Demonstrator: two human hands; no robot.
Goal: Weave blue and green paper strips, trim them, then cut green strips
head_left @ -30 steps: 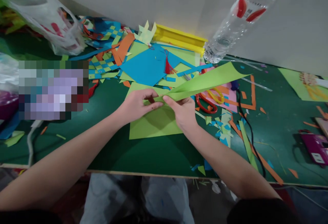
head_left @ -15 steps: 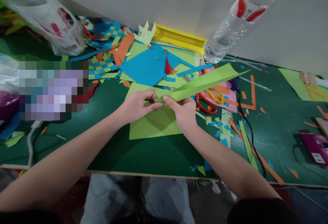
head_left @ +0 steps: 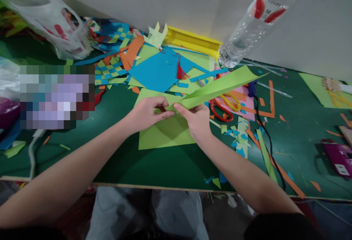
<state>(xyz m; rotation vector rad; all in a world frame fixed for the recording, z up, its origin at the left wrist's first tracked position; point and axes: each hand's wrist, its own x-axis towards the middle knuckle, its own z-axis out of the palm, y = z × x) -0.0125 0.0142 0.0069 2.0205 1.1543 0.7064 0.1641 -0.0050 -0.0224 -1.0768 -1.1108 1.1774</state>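
A folded strip of light green paper point(head_left: 220, 88) slants up to the right from between my hands. My right hand point(head_left: 198, 120) pinches it near its lower left end, thumb on top. The thumb and fingers of my left hand point(head_left: 151, 113) close on the tip of that same end. Beneath both hands a flat light green sheet point(head_left: 162, 133) lies on the green table point(head_left: 121, 166). Just right of my right hand are scissors with red handles point(head_left: 221, 111) and a yellow-handled pair point(head_left: 233, 102), partly under the strip.
Behind the hands lie blue paper point(head_left: 156, 71), a red tassel point(head_left: 180, 69) and a yellow holder point(head_left: 192, 42). A clear bottle point(head_left: 247, 27) leans at the back right. Left are a plastic bag point(head_left: 60, 31) and a blurred-out object point(head_left: 57, 97). A black cord point(head_left: 265, 130) crosses scraps at the right.
The green strip and my fingertips have shifted very slightly; the strip's far end looks a little wider. Both hands keep their hold.
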